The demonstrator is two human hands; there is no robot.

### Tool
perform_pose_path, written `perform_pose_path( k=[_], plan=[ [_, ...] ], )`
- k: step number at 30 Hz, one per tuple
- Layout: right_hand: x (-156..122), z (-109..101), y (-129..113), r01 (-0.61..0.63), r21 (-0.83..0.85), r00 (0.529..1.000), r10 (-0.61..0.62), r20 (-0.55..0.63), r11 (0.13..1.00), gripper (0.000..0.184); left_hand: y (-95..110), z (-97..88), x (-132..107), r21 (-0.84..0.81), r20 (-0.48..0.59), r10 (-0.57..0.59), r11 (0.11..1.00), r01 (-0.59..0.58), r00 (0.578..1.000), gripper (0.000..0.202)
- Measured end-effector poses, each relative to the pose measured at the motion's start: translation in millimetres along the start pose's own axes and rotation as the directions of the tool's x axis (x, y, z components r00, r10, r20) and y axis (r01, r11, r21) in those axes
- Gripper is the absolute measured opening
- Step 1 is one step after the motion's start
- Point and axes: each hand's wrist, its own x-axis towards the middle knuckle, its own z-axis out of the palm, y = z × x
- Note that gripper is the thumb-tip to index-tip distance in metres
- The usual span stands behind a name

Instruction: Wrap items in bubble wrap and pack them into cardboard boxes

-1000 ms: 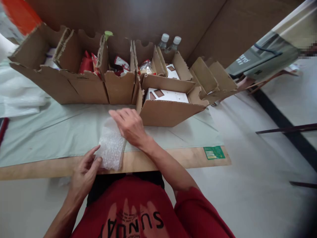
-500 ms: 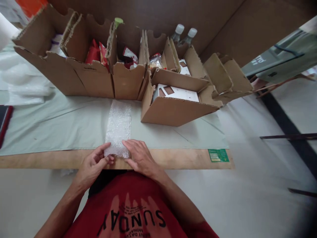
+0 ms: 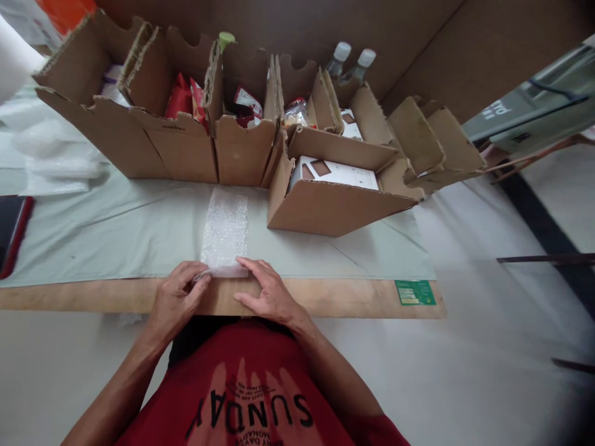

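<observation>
A clear bubble wrap bag (image 3: 225, 229) lies lengthwise on the pale green cloth, its near end at the wooden table edge. My left hand (image 3: 179, 294) pinches the bag's near left corner between thumb and fingers. At the near right corner, my right hand (image 3: 267, 291) has thumb and fingers apart; its index fingertip touches the bag's top, and the thumb is off it. The near end looks folded or raised into a narrow strip between the hands. Whether anything is inside the bag, I cannot tell.
Several cardboard bins (image 3: 242, 152) stand in a row behind, holding packets. One bin (image 3: 344, 207) sits forward with a white box (image 3: 344, 174) inside. Two bottles (image 3: 341, 52) rise behind. More bubble wrap (image 3: 60, 152) lies left, near a dark red-edged device (image 3: 13, 232). A green card (image 3: 415, 292) lies right.
The bag's near end has drawn back from the table edge and now shows a raised strip. My left fingers have closed on its corner. My right thumb has come away from the bag.
</observation>
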Motion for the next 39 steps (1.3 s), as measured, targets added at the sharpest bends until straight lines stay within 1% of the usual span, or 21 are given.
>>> perform_pose_path(
  k=[4,6,7,9,11,12,14,17,19,21,22,24,25,26,28,30,32,33,34,36,39],
  plan=[
    [12.0,11.6,3.5,-0.141,-0.065,0.987,0.135,-0.092,0.988,0.039,0.4,3.1,7.2,-0.026,-0.004,-0.157,0.987,0.157,0.988,0.030],
    [16.4,14.8,5.5,-0.171,-0.096,0.981,0.160,-0.105,0.981,0.038,-2.0,5.2,10.0,0.006,-0.006,-0.249,0.968,0.249,0.968,0.035],
    [16.7,15.0,5.7,-0.160,-0.119,0.983,0.147,-0.114,0.980,0.039,-3.4,6.2,11.7,0.037,-0.007,-0.286,0.958,0.286,0.958,0.038],
    [12.5,13.2,4.0,-0.113,-0.189,0.982,0.081,-0.172,0.975,0.039,-5.5,7.8,15.9,0.108,-0.005,-0.334,0.937,0.332,0.943,0.042],
    [4.5,9.9,-0.6,-0.048,-0.288,0.968,-0.026,-0.249,0.957,0.035,-6.5,8.6,20.5,0.153,0.008,-0.358,0.923,0.353,0.934,0.046],
    [0.6,8.5,-3.5,-0.006,-0.342,0.961,-0.090,-0.262,0.940,0.032,-6.9,8.7,22.7,0.164,0.017,-0.364,0.920,0.357,0.931,0.048],
    [-3.6,8.0,-8.6,0.096,-0.431,0.963,-0.193,-0.186,0.897,0.029,-7.9,8.9,25.9,0.180,0.027,-0.364,0.918,0.353,0.931,0.048],
    [2.6,12.6,-9.2,0.232,-0.487,0.967,-0.255,0.021,0.842,0.028,-9.3,8.5,25.6,0.203,0.026,-0.329,0.926,0.317,0.944,0.044],
    [11.2,16.0,-5.1,0.255,-0.492,0.964,-0.256,0.066,0.832,0.024,-8.1,6.7,20.5,0.218,-0.021,-0.245,0.945,0.243,0.969,0.044],
    [18.4,16.5,-1.1,0.234,-0.474,0.970,-0.239,0.050,0.849,0.022,-4.6,3.4,12.6,0.256,-0.089,-0.058,0.963,0.079,0.994,0.046],
    [20.9,15.4,0.1,0.214,-0.451,0.975,-0.219,0.043,0.867,0.021,-2.4,1.4,8.3,0.287,-0.101,0.062,0.958,-0.030,0.993,0.047],
    [23.9,11.3,0.3,0.166,-0.387,0.986,-0.160,0.049,0.907,0.019,0.9,-2.0,1.7,0.333,-0.042,0.272,0.911,-0.243,0.961,0.044],
    [24.7,8.8,-0.4,0.141,-0.350,0.990,-0.127,0.062,0.926,0.018,1.4,-2.9,0.0,0.337,0.013,0.334,0.886,-0.319,0.943,0.039],
    [25.3,6.3,-1.4,0.115,-0.313,0.992,-0.095,0.080,0.943,0.018,0.7,-3.1,-0.3,0.330,0.061,0.362,0.872,-0.361,0.930,0.034],
    [25.2,1.7,-3.5,0.054,-0.264,0.996,-0.032,0.088,0.963,0.019,-3.7,-1.4,2.8,0.296,0.113,0.342,0.885,-0.360,0.933,0.026],
    [22.7,-1.7,-5.0,0.003,-0.272,1.000,0.002,0.017,0.962,0.023,-10.2,2.0,9.9,0.256,0.107,0.266,0.924,-0.285,0.958,0.027],
    [18.2,-3.8,-5.0,-0.003,-0.327,0.996,-0.027,-0.087,0.945,0.029,-16.1,6.1,18.4,0.227,0.089,0.178,0.955,-0.194,0.980,0.031],
    [16.1,-4.2,-4.2,0.020,-0.362,0.992,-0.065,-0.112,0.932,0.032,-18.1,8.1,22.5,0.218,0.087,0.144,0.963,-0.160,0.986,0.034],
    [14.8,-4.2,-2.7,0.056,-0.396,0.989,-0.106,-0.106,0.917,0.035,-19.4,10.1,26.3,0.213,0.088,0.123,0.967,-0.139,0.989,0.035],
    [15.6,-2.5,2.1,0.135,-0.441,0.986,-0.165,-0.030,0.888,0.038,-20.0,13.6,31.7,0.223,0.084,0.107,0.967,-0.123,0.991,0.035],
    [23.4,2.1,10.2,0.170,-0.453,0.985,-0.162,0.056,0.875,0.033,-16.9,15.3,32.0,0.271,0.010,0.137,0.953,-0.134,0.991,0.035]
  ],
)
